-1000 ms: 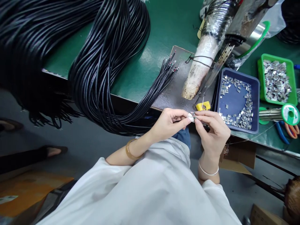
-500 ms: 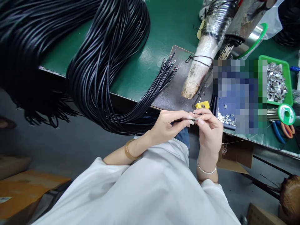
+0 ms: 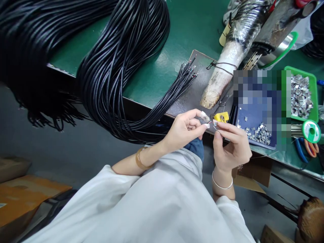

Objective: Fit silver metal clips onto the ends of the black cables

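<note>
Thin, red-tipped wire ends (image 3: 210, 122) poked from your left hand (image 3: 183, 130), whose thumb and white-wrapped index finger pinched them at the green table's (image 3: 146, 87) near edge. Your right hand (image 3: 233, 143) pinched a small silvery piece (image 3: 215, 124) just beside them, too tiny to make out fully. Your elbows were bent, forearms converging, likely to keep the work steady and in sight. Beyond lay a yellow block (image 3: 221, 117), then a dark flat board (image 3: 193, 92) bearing the tips of glossy black cables (image 3: 108, 67), probably for easy reach. Rightward, a partly pixelated blue plastic tray (image 3: 250, 122) held silvery metal bits (image 3: 263, 134).
</note>
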`<control>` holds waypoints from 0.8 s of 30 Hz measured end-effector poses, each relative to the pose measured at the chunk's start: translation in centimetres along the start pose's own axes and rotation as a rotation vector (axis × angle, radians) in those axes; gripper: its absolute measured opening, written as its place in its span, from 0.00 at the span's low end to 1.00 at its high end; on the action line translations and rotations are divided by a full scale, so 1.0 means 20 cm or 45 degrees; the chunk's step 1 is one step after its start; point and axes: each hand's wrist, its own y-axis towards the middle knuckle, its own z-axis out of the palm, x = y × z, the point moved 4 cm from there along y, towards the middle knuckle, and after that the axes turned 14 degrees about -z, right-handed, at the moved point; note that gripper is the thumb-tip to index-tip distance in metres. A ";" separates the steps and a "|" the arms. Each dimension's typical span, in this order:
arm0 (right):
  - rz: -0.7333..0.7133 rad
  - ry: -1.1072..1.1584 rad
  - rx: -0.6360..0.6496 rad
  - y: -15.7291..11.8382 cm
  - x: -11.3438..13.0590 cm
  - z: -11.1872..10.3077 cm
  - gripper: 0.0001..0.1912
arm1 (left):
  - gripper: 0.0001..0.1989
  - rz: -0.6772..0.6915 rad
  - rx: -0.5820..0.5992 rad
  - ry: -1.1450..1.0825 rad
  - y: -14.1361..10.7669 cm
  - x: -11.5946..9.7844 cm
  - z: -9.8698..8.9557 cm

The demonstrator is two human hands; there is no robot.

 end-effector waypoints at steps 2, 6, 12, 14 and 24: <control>0.025 0.018 0.022 -0.01 -0.01 0.02 0.10 | 0.10 0.012 -0.002 0.007 0.00 0.00 0.00; 0.208 0.138 -0.068 -0.03 -0.07 0.03 0.08 | 0.07 0.023 -0.027 -0.032 0.02 -0.01 -0.01; 0.116 0.094 -0.012 -0.03 -0.07 0.05 0.09 | 0.08 0.015 -0.056 -0.090 0.05 -0.02 -0.02; 0.038 0.030 0.018 -0.02 -0.06 0.04 0.10 | 0.08 0.020 -0.083 -0.081 0.06 -0.02 -0.02; -0.044 -0.078 -0.008 -0.02 -0.06 0.07 0.13 | 0.05 0.057 -0.161 -0.013 0.09 -0.03 -0.01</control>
